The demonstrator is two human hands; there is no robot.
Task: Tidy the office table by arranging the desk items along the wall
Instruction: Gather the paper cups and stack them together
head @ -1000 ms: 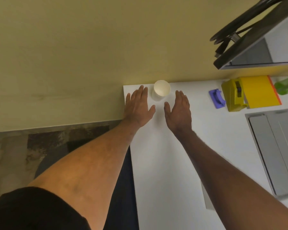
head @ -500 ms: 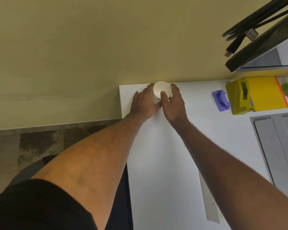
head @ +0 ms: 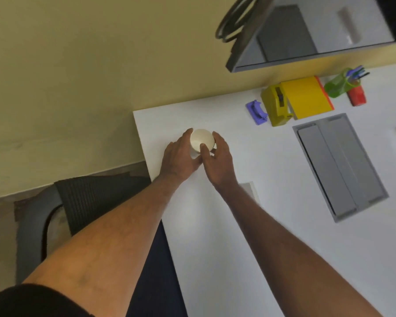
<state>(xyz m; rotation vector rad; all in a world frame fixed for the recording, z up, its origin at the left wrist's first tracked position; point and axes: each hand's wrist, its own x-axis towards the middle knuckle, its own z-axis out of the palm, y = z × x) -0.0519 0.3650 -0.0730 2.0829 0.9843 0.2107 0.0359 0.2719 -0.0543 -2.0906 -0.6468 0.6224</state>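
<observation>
A white paper cup (head: 201,138) stands upright on the white table (head: 249,225), a short way in from the wall and the table's left corner. My left hand (head: 181,156) wraps its left side and my right hand (head: 217,159) wraps its right side, my right thumb over the cup's near rim. Along the wall to the right sit a purple stapler (head: 257,111), a yellow tape dispenser (head: 276,105), a yellow and orange book (head: 306,97), a green pen holder (head: 337,84) and a red item (head: 357,96).
A grey cable hatch (head: 338,163) is set into the table on the right. A dark monitor (head: 306,37) with looped cables hangs above the wall row. An office chair (head: 78,202) stands left of the table, beside my legs.
Both hands closed around the cup at the wall. The cup now sits farther from the wall, held between them, and the view has swung to show more of the table's right side.
</observation>
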